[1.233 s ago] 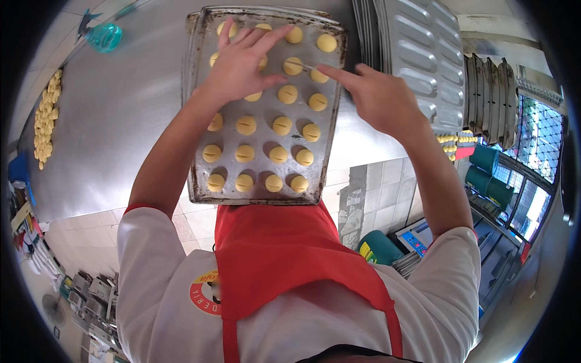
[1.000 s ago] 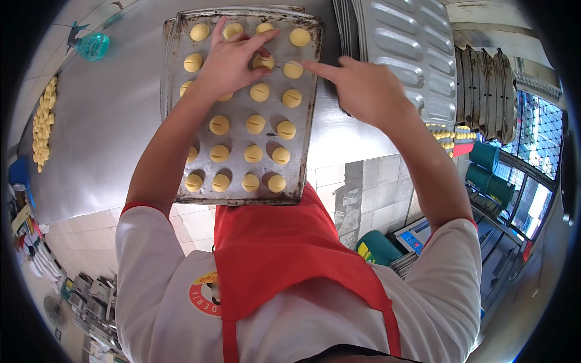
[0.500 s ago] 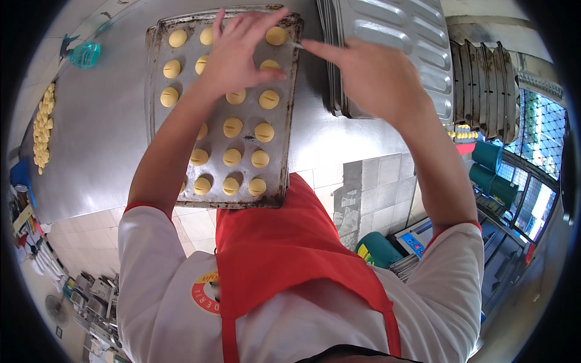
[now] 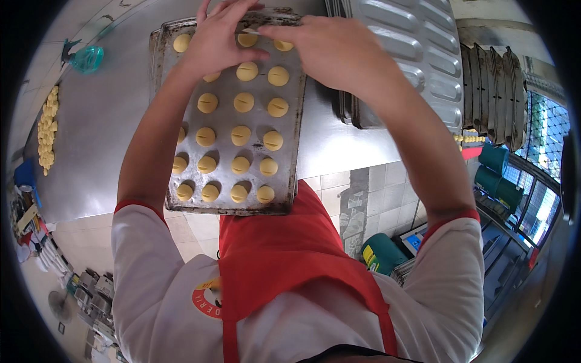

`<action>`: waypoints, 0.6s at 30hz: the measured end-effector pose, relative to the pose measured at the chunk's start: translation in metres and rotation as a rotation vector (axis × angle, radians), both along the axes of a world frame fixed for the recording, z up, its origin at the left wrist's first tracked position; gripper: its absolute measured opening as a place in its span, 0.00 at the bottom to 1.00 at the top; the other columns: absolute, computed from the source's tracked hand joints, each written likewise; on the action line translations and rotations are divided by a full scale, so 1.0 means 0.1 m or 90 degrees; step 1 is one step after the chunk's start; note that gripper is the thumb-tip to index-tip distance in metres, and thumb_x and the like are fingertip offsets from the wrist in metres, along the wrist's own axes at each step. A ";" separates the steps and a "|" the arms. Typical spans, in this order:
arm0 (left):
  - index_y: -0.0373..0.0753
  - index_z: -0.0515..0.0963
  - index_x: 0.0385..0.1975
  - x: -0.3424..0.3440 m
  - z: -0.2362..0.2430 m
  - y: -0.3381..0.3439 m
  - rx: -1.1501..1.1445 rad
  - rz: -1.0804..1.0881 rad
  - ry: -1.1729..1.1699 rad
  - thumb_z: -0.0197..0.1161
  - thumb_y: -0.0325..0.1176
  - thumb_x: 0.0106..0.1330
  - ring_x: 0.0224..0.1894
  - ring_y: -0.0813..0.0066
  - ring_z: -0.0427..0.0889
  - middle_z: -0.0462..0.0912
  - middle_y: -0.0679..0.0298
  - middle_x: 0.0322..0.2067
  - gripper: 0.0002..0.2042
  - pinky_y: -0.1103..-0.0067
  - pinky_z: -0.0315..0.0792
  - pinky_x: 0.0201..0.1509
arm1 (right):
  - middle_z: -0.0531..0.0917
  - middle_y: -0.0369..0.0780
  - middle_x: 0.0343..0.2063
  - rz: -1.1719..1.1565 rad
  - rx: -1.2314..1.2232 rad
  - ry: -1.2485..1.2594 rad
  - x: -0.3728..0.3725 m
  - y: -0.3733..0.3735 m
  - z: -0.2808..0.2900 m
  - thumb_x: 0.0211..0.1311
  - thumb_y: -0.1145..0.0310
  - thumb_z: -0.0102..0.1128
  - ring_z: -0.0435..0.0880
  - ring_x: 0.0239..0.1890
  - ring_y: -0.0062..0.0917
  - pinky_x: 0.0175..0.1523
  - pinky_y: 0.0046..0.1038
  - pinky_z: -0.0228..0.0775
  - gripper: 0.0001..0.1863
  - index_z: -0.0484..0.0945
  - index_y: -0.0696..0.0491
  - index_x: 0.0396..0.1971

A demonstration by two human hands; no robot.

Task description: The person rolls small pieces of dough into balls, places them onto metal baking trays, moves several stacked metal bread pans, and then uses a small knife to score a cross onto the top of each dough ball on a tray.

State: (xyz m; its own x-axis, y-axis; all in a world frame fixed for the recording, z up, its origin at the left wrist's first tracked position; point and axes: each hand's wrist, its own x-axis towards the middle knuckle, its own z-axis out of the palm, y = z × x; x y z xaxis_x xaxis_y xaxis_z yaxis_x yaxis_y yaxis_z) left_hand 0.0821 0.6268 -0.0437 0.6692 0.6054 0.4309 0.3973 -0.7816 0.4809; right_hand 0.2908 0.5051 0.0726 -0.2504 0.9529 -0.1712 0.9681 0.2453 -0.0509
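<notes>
A worn metal baking tray (image 4: 293,199) lies before me with rows of round yellow dough pieces (image 4: 244,102), most showing a slit across the top. My right hand (image 4: 333,51) is closed on a small thin blade (image 4: 250,31), its index finger stretched along it. The blade's tip is over the far row, by a dough piece (image 4: 247,40); the rest of it is hidden in the hand. My left hand (image 4: 216,41) hovers over the tray's far left part, fingers spread and holding nothing, and covers some dough pieces.
Stacked moulded metal pans (image 4: 417,45) stand right of the tray, with dark trays (image 4: 493,91) beyond. On the steel table (image 4: 103,139), a strip of yellow dough pieces (image 4: 48,130) lies far left, near a teal spray bottle (image 4: 86,59). A green bin (image 4: 382,252) is below right.
My right hand and the blade have moved left, from the far right dough piece toward the middle of the far row. My left hand has shifted slightly left and stays spread.
</notes>
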 end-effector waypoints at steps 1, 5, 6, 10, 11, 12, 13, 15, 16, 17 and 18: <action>0.60 0.63 0.81 -0.09 -0.10 0.08 -0.008 -0.005 0.054 0.85 0.42 0.54 0.68 0.70 0.80 0.90 0.76 0.53 0.51 0.45 0.37 0.86 | 0.91 0.42 0.41 -0.005 -0.017 0.011 -0.07 0.08 -0.09 0.71 0.70 0.53 0.92 0.44 0.40 0.50 0.44 0.86 0.30 0.80 0.30 0.69; 0.60 0.62 0.82 -0.24 -0.35 0.29 -0.055 -0.022 0.158 0.87 0.44 0.51 0.71 0.67 0.77 0.86 0.73 0.61 0.55 0.45 0.39 0.86 | 0.90 0.40 0.43 -0.034 -0.071 -0.047 0.07 0.01 -0.11 0.70 0.69 0.55 0.92 0.45 0.39 0.51 0.42 0.86 0.30 0.80 0.28 0.69; 0.60 0.62 0.82 -0.28 -0.31 0.28 -0.069 -0.021 0.162 0.86 0.44 0.52 0.71 0.67 0.78 0.86 0.72 0.61 0.54 0.45 0.39 0.86 | 0.89 0.40 0.44 -0.071 -0.116 -0.114 0.07 -0.03 -0.03 0.70 0.68 0.56 0.91 0.47 0.38 0.51 0.42 0.85 0.31 0.78 0.27 0.70; 0.60 0.63 0.81 -0.46 -0.09 0.27 -0.031 -0.026 -0.026 0.84 0.40 0.56 0.65 0.71 0.82 0.90 0.77 0.50 0.51 0.46 0.40 0.86 | 0.89 0.39 0.45 -0.047 -0.043 0.034 -0.24 0.14 -0.04 0.66 0.71 0.59 0.90 0.48 0.37 0.50 0.40 0.86 0.35 0.76 0.27 0.72; 0.60 0.63 0.81 -0.55 -0.06 0.31 -0.025 -0.019 -0.010 0.84 0.40 0.56 0.65 0.70 0.82 0.90 0.78 0.51 0.50 0.46 0.40 0.86 | 0.89 0.39 0.45 -0.038 -0.034 0.035 -0.37 0.25 -0.16 0.67 0.71 0.59 0.90 0.48 0.37 0.50 0.40 0.86 0.35 0.76 0.27 0.72; 0.59 0.63 0.81 -0.63 -0.07 0.35 -0.023 -0.012 0.005 0.84 0.40 0.56 0.65 0.70 0.82 0.90 0.78 0.51 0.50 0.47 0.40 0.87 | 0.89 0.39 0.44 -0.028 -0.028 0.036 -0.49 0.35 -0.28 0.67 0.71 0.59 0.90 0.48 0.37 0.50 0.41 0.85 0.35 0.76 0.27 0.73; 0.60 0.62 0.81 -0.72 -0.17 0.42 -0.030 -0.018 0.067 0.85 0.41 0.55 0.67 0.68 0.81 0.88 0.77 0.55 0.52 0.46 0.40 0.87 | 0.89 0.39 0.43 -0.012 -0.020 0.037 -0.59 0.40 -0.35 0.67 0.72 0.59 0.90 0.48 0.37 0.50 0.41 0.85 0.35 0.76 0.27 0.73; 0.60 0.62 0.82 -0.89 -0.44 0.60 -0.046 -0.024 0.188 0.86 0.42 0.51 0.70 0.65 0.78 0.85 0.75 0.62 0.55 0.46 0.39 0.86 | 0.89 0.39 0.43 -0.014 -0.022 0.037 -0.57 0.36 -0.43 0.67 0.71 0.58 0.91 0.48 0.37 0.49 0.42 0.85 0.35 0.75 0.26 0.73; 0.60 0.62 0.82 -0.90 -0.44 0.61 -0.067 -0.036 0.178 0.86 0.42 0.51 0.70 0.65 0.78 0.85 0.75 0.62 0.55 0.46 0.39 0.86 | 0.89 0.39 0.42 -0.020 -0.026 0.036 -0.50 0.34 -0.45 0.67 0.71 0.58 0.91 0.48 0.37 0.49 0.42 0.85 0.35 0.75 0.26 0.73; 0.60 0.62 0.82 -0.91 -0.40 0.60 -0.088 -0.038 0.171 0.86 0.41 0.51 0.70 0.66 0.78 0.85 0.75 0.61 0.55 0.46 0.39 0.86 | 0.89 0.39 0.42 -0.050 -0.054 0.040 -0.46 0.31 -0.39 0.67 0.71 0.58 0.91 0.47 0.37 0.49 0.42 0.85 0.35 0.75 0.26 0.73; 0.60 0.62 0.82 -0.95 -0.35 0.57 -0.109 -0.040 0.164 0.86 0.41 0.51 0.70 0.66 0.78 0.86 0.74 0.60 0.54 0.46 0.39 0.86 | 0.89 0.39 0.42 -0.078 -0.081 0.043 -0.43 0.25 -0.28 0.67 0.71 0.58 0.91 0.47 0.37 0.49 0.42 0.85 0.35 0.75 0.26 0.73</action>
